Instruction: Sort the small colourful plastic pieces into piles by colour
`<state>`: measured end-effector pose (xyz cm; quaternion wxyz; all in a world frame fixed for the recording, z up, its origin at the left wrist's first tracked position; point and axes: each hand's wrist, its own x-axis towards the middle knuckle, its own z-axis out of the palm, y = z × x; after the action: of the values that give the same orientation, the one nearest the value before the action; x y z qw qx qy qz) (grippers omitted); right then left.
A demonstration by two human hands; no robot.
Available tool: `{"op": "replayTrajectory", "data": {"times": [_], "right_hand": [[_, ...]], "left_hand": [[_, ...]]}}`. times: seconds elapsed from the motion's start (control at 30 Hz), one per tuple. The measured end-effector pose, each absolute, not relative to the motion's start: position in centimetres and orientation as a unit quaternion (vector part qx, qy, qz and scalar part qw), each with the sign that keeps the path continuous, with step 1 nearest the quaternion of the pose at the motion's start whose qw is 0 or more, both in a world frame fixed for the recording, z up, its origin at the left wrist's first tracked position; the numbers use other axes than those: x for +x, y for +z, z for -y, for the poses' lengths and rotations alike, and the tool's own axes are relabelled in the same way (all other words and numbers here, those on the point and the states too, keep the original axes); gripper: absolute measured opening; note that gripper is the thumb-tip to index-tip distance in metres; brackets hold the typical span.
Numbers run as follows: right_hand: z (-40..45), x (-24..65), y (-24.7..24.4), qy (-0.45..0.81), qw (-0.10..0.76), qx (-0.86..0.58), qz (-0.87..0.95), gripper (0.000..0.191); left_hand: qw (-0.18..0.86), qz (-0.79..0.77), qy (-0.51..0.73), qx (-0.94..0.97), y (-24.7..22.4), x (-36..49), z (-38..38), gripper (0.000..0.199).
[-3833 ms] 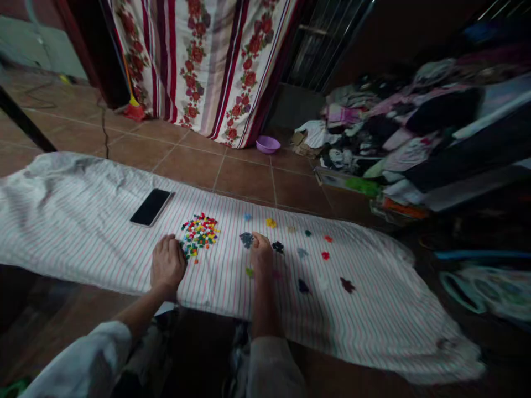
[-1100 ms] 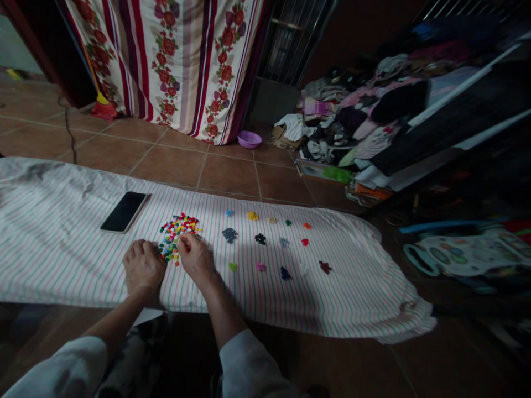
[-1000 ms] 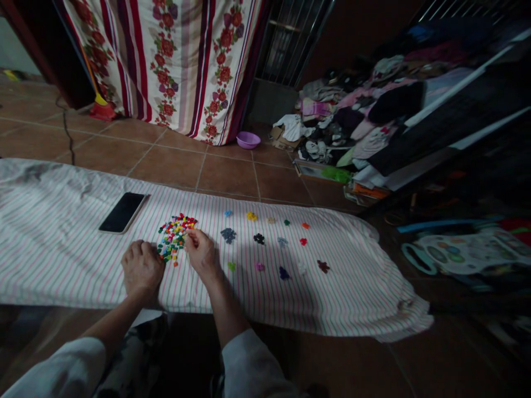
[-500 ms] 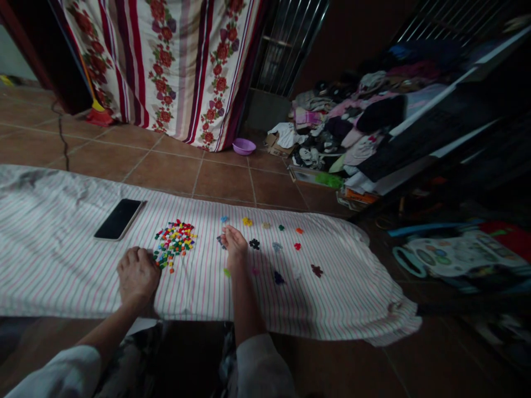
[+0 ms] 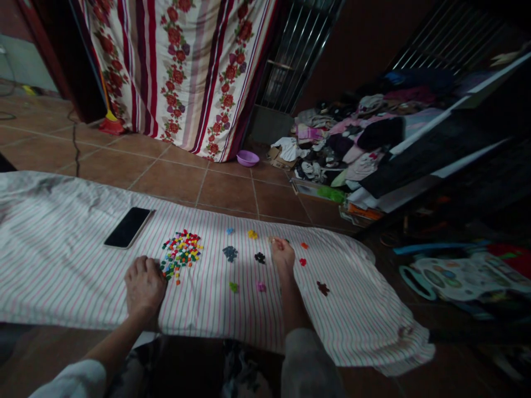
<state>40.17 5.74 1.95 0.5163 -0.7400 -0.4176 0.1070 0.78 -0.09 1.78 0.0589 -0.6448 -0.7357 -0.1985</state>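
Observation:
A mixed heap of small coloured pieces (image 5: 182, 251) lies on the striped cloth (image 5: 199, 309). My left hand (image 5: 145, 284) rests on the cloth at the heap's left edge, its fingers bent and their tips partly hidden. My right hand (image 5: 283, 254) is closed in a pinch beside the beige pile (image 5: 271, 240); whatever is between its fingertips is too small to name. Around it lie sorted piles: yellow (image 5: 252, 234), light blue (image 5: 230, 230), grey (image 5: 229, 254), black (image 5: 259, 258), green (image 5: 233, 287), pink (image 5: 261, 286), orange (image 5: 304, 245), red (image 5: 302, 262) and brown (image 5: 322, 288).
A phone (image 5: 128, 227) lies on the cloth left of the heap. Beyond the cloth, a purple basin (image 5: 248, 158) stands on the tiled floor near a floral curtain (image 5: 199, 72). Clothes (image 5: 348, 138) are piled at the back right.
My right hand has moved right, from the grey pile to the beige one, uncovering the grey pile. My left hand stays beside the heap. The whole view has shifted slightly.

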Motion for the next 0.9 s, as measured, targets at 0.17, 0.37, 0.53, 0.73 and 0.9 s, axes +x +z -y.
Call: {"op": "replayTrajectory", "data": {"times": [0.17, 0.37, 0.53, 0.73, 0.9], "right_hand": [[-7.9, 42.8, 3.9, 0.093, 0.361, -0.820, 0.434, 0.023], [-10.0, 42.0, 4.3, 0.078, 0.202, -0.836, 0.504, 0.030], [-10.4, 41.7, 4.3, 0.056, 0.103, -0.848, 0.517, 0.033], [-10.3, 41.9, 4.5, 0.057, 0.074, -0.844, 0.528, 0.037], [-10.2, 42.3, 4.2, 0.053, 0.082, -0.832, 0.546, 0.039]], "left_hand": [[0.056, 0.741, -0.183, -0.644, 1.6, 0.8, 0.1, 0.022], [0.059, 0.744, -0.167, -0.645, 1.7, 0.8, 0.1, 0.021], [0.050, 0.742, -0.163, -0.649, 1.6, 0.7, 0.0, 0.023], [0.055, 0.742, -0.174, -0.645, 1.7, 0.8, 0.0, 0.022], [0.056, 0.741, -0.177, -0.645, 1.8, 0.9, 0.0, 0.020]]}}
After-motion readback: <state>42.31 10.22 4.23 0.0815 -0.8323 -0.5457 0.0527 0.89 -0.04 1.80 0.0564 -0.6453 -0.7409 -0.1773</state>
